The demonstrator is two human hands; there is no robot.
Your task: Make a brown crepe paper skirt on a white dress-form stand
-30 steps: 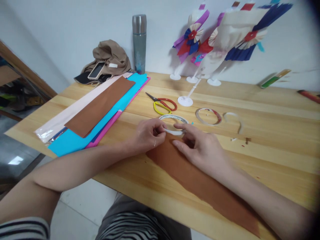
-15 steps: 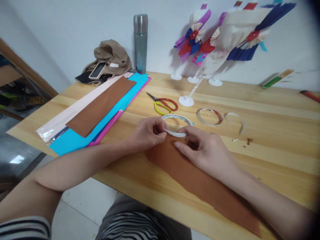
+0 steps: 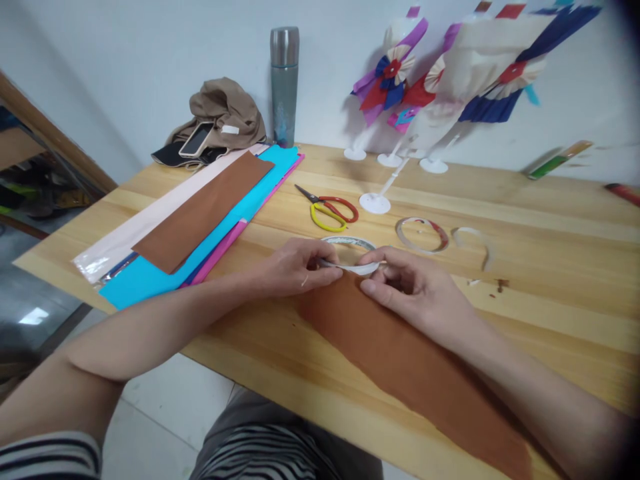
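Observation:
Between my hands is a thin roll of white tape (image 3: 361, 269), at the far end of a long brown paper strip (image 3: 400, 353). My left hand (image 3: 305, 267) pinches the roll's left side, thumb and fingers closed on it. On the right side, my right hand (image 3: 415, 283) grips the same roll between thumb and fingers. The brown strip lies on the wooden table and runs toward the front right, beneath my right forearm. Just beyond the roll rest scissors (image 3: 330, 209) with one red and one yellow handle.
At left lie stacked coloured papers (image 3: 280, 163) with a brown sheet (image 3: 205, 213) on top. Behind them are a cloth bag (image 3: 225, 113), a phone (image 3: 197, 139) and a flask (image 3: 285, 93). Decorated stands (image 3: 375, 203) are at the back. A thin ring (image 3: 400, 235) lies right of the scissors.
Both hands have shifted slightly, and my left thumb now lies straighter along the tape roll. My right hand keeps its hold. The whole view has moved a little.

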